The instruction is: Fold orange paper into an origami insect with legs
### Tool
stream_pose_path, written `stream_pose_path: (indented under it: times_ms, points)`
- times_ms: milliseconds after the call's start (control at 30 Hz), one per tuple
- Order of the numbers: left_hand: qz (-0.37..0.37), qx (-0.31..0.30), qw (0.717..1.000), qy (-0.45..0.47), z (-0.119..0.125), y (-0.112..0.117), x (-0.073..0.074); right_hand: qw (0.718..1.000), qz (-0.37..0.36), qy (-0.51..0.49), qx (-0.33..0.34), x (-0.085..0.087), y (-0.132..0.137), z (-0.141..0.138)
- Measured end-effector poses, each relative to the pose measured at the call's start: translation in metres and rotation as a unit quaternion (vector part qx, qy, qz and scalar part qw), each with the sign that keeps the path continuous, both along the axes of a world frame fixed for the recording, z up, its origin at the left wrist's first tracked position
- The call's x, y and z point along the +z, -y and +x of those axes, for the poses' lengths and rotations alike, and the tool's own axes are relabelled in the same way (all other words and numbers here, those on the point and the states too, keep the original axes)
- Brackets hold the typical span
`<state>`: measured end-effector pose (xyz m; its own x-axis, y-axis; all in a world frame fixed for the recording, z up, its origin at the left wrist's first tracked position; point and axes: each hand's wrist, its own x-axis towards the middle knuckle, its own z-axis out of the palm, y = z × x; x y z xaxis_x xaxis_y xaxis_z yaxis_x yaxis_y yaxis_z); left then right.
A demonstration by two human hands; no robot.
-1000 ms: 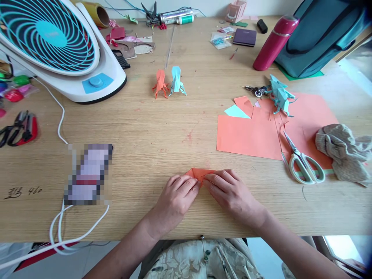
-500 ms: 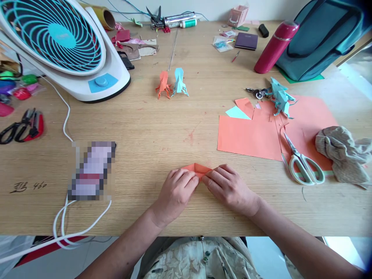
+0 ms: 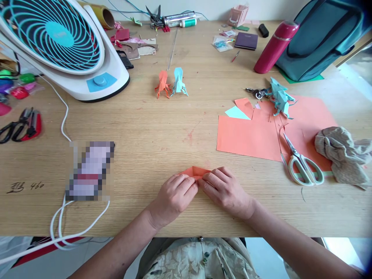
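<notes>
A small piece of folded orange paper (image 3: pixel 194 171) lies near the table's front edge, its creased upper part showing past my fingers. My left hand (image 3: pixel 176 194) pinches its left side, fingers pressed together. On its right side my right hand (image 3: pixel 228 192) is closed the same way, fingertips close to those of the left. The paper's lower part is hidden under both hands. Further back stand an orange origami figure (image 3: pixel 163 84) and a light blue one (image 3: pixel 179 82) with thin legs.
To the right are orange sheets (image 3: pixel 247 135), white-handled scissors (image 3: pixel 305 166), a crumpled cloth (image 3: pixel 338 153) and a blue origami creature (image 3: pixel 280 97). A fan (image 3: pixel 107 83) stands back left, a blurred phone (image 3: pixel 90 170) with white cables below it. A pink bottle (image 3: pixel 274 48) leans near a teal bag (image 3: pixel 322 42).
Both hands have shifted very slightly, the fingertips now a little closer together on the orange paper. The view has moved a touch; the other things stay put.
</notes>
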<state>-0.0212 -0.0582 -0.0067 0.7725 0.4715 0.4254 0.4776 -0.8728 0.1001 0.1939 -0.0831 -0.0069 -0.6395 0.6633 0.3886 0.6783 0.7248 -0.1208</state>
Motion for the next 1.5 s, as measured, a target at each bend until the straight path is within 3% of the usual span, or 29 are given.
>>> stream_pose_path:
  times_ms: [200,367,600,933,1133,1500]
  points:
    - [0.019,-0.005,1.000,0.011,-0.002,-0.001,-0.003,0.999,0.004,-0.034,0.019,0.000,0.001,0.002]
    - [0.025,-0.003,1.000,0.016,-0.001,0.000,-0.003,0.997,-0.051,-0.052,0.032,-0.003,0.001,0.004]
    - [0.026,-0.011,0.999,0.026,0.000,0.001,-0.002,0.995,-0.073,-0.056,0.032,-0.005,0.000,0.006]
    - [0.013,-0.013,1.000,0.024,0.000,0.000,0.000,0.991,-0.101,-0.084,-0.025,-0.005,0.000,0.008]
    - [0.009,-0.017,0.999,0.025,0.000,0.000,-0.001,0.991,-0.101,-0.080,0.016,-0.005,0.003,0.013]
    - [0.016,-0.003,0.999,0.032,0.001,0.001,-0.004,0.987,-0.135,-0.090,-0.020,-0.005,-0.001,0.013]
